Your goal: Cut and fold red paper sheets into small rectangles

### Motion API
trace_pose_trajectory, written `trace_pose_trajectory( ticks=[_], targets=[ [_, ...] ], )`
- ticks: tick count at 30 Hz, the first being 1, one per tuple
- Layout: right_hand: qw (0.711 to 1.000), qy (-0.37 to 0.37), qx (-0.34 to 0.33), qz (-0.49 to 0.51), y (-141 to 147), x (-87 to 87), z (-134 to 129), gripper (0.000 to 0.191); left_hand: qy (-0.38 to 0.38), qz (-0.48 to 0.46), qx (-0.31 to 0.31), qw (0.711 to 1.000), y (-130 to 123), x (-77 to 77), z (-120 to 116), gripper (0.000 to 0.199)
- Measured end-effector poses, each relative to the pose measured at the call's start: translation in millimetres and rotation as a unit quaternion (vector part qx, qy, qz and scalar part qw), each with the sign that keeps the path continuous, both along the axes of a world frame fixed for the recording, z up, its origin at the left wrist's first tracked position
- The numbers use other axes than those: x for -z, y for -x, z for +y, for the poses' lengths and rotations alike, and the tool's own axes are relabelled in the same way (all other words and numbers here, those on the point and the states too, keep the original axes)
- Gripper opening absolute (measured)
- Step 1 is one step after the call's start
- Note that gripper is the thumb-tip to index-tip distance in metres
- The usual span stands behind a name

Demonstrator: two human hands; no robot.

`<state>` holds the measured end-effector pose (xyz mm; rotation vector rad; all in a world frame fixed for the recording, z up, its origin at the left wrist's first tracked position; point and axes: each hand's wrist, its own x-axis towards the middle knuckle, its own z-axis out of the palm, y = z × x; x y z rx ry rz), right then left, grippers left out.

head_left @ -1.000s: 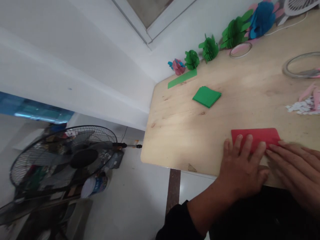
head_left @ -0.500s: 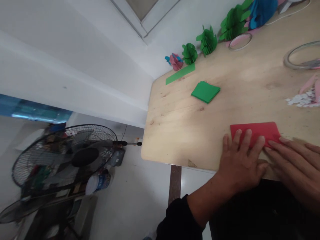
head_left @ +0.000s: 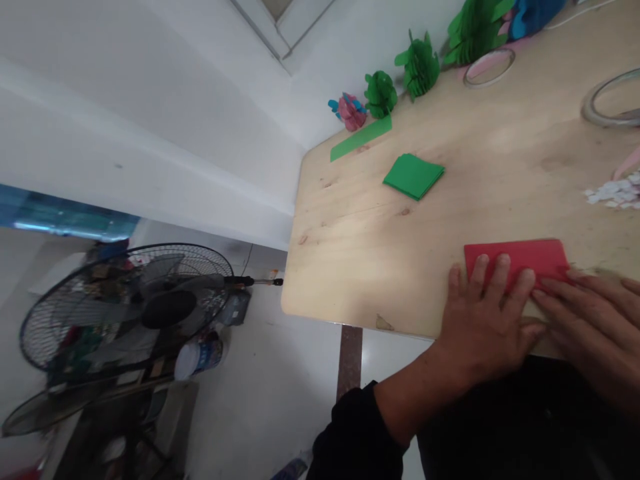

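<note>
Red paper [head_left: 530, 252], flat on the wooden table [head_left: 340, 267], lies under the fingers of both hands near the front edge. My left hand [head_left: 485, 323] rests on it with the fingers spread and stretched out, pressing its lower left part. At the lower right corner, my right hand [head_left: 595, 320] lies with long, straight fingers, their tips touching the paper. Farther back sits a small stack of green paper pieces [head_left: 414, 177], touched by neither hand.
Along the wall stand folded green paper figures [head_left: 420, 67] and a pink and blue one [head_left: 350, 112]. A green strip [head_left: 361, 139] lies before them. Tape rings [head_left: 489, 69] and white bits [head_left: 617, 192] are at the right. A fan [head_left: 170, 310] stands beyond the table's left edge.
The view has shifted slightly, so the table items sit a little differently in the picture. Both hands stay on the red paper in nearly the same pose.
</note>
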<state>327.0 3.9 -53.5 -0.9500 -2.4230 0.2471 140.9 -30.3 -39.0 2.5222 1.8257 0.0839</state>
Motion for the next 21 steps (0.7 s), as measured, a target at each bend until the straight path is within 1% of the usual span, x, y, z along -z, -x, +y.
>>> trace_pose_trajectory(
  ticks=[1, 2, 5, 8, 12, 14, 16, 19, 21],
  targets=[
    [1.000, 0.024, 0.011, 0.008, 2, -3.4, -2, 0.060, 0.000, 0.004, 0.000, 1.000, 0, -0.7, 0, 0.063],
    [0.999, 0.032, 0.015, 0.013, 3, -5.8, -3, 0.059, -0.001, 0.007, 0.000, 1.000, 0, -1.5, 0, 0.063],
    [0.999, 0.033, 0.012, 0.012, 4, -7.3, -4, 0.058, 0.002, 0.014, 0.000, 1.000, 0, -3.1, 0, 0.063],
    [0.999, 0.037, 0.008, 0.012, 1, -2.2, -2, 0.058, 0.003, 0.009, -0.003, 1.000, -1, -3.1, 0, 0.062],
    [0.998, 0.058, -0.007, 0.021, -8, 10.0, -2, 0.057, 0.005, 0.003, -0.003, 1.000, -1, -2.9, 0, 0.063],
    [0.998, 0.056, -0.021, 0.026, -11, 15.1, -2, 0.055, 0.009, 0.001, -0.005, 1.000, -1, -3.1, 0, 0.063],
    [0.998, 0.048, -0.022, 0.026, -11, 17.7, -1, 0.055, 0.010, -0.001, -0.007, 1.000, -1, -3.2, 0, 0.064],
    [0.999, 0.047, -0.004, 0.020, -11, 18.8, 0, 0.057, 0.005, -0.002, -0.006, 1.000, -2, -2.6, -1, 0.064],
    [0.999, 0.036, -0.023, 0.029, -11, 19.4, 1, 0.056, 0.001, 0.000, -0.005, 1.000, -2, -2.0, -1, 0.064]
  ],
)
